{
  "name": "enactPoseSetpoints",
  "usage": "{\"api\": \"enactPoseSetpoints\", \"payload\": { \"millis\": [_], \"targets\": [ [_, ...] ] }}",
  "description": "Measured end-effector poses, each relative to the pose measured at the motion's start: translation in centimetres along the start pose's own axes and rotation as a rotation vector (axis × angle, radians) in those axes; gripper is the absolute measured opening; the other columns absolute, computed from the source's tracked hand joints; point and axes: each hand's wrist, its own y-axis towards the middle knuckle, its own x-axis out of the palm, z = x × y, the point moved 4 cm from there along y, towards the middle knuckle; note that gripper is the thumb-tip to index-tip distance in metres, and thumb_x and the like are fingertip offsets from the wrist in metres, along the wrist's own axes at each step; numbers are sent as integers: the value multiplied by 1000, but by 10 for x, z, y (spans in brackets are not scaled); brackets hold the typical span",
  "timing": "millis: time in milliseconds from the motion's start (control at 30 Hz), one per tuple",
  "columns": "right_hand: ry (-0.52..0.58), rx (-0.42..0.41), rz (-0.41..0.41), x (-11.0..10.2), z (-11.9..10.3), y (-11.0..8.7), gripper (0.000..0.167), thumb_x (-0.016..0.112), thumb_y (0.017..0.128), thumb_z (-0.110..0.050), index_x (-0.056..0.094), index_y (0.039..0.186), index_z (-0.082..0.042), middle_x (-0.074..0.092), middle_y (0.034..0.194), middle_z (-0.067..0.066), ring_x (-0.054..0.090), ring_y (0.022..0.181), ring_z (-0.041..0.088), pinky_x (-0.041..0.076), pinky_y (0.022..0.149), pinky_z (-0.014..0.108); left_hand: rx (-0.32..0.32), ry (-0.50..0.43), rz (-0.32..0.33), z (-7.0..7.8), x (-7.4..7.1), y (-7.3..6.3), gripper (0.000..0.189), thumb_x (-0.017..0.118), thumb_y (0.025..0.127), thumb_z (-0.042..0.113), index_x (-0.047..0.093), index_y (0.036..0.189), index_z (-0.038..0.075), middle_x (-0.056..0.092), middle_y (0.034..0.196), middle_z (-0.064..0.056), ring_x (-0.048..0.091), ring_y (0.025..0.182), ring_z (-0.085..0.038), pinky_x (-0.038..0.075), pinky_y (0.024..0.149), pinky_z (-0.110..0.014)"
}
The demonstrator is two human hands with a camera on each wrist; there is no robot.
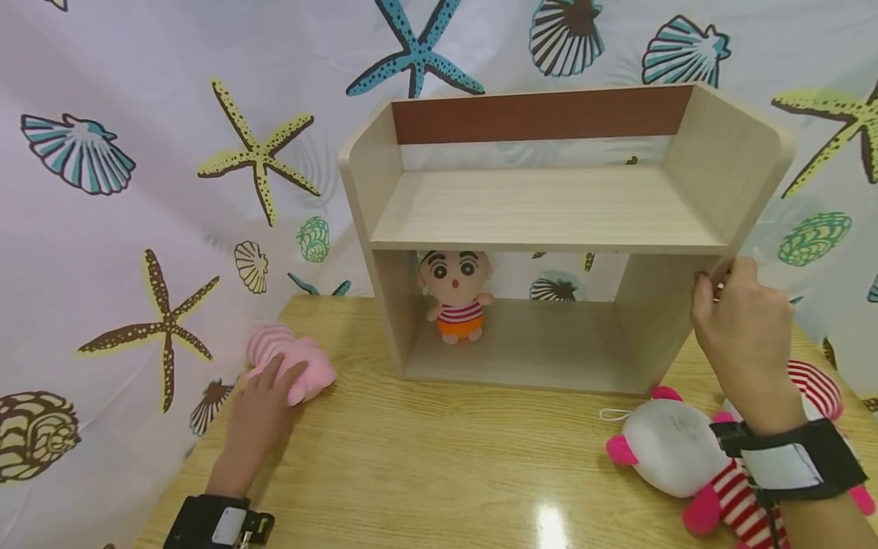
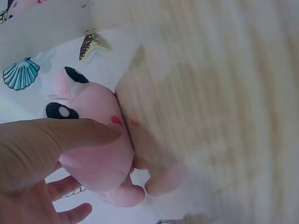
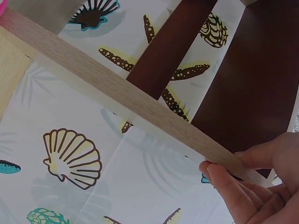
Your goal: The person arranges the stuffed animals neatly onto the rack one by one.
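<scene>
On the left of the table, my left hand (image 1: 257, 408) holds a pink plush toy (image 1: 310, 372) with a striped part. In the left wrist view the thumb lies across the plush toy's face (image 2: 96, 163), with the fingers around its far side. My right hand (image 1: 748, 335) grips the right side panel of a pale wooden shelf (image 1: 549, 210). From the right wrist, thumb and fingers pinch the panel's edge (image 3: 154, 116) from both sides. A boy doll (image 1: 459, 286) in a striped top and orange shorts sits at the left of the lower compartment.
Below my right forearm lies a grey-white plush toy (image 1: 675, 446) with pink ears and red stripes, close to the shelf's front corner. Another striped plush (image 1: 816, 387) is partly hidden behind that wrist. A patterned cloth (image 1: 171, 69) hangs behind the wooden table (image 1: 439, 457).
</scene>
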Motion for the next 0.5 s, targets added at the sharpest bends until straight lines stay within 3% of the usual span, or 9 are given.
{"api": "enactPoseSetpoints", "payload": {
  "millis": [267,500],
  "targets": [
    [-2,-3,9,-1,0,1,33,54,99,-13,51,106,19,59,89,44,57,76,63,47,60,67,8,24,12,-1,-4,4,74,94,63,18,62,129,15,57,127,-21,57,101,-50,48,76,-66],
    [2,-15,19,0,1,1,32,54,99,-12,52,104,19,59,86,43,57,72,63,46,57,67,66,32,92,-2,-4,9,72,96,57,19,64,122,13,61,113,-21,56,99,-49,44,75,-62]
  ]
}}
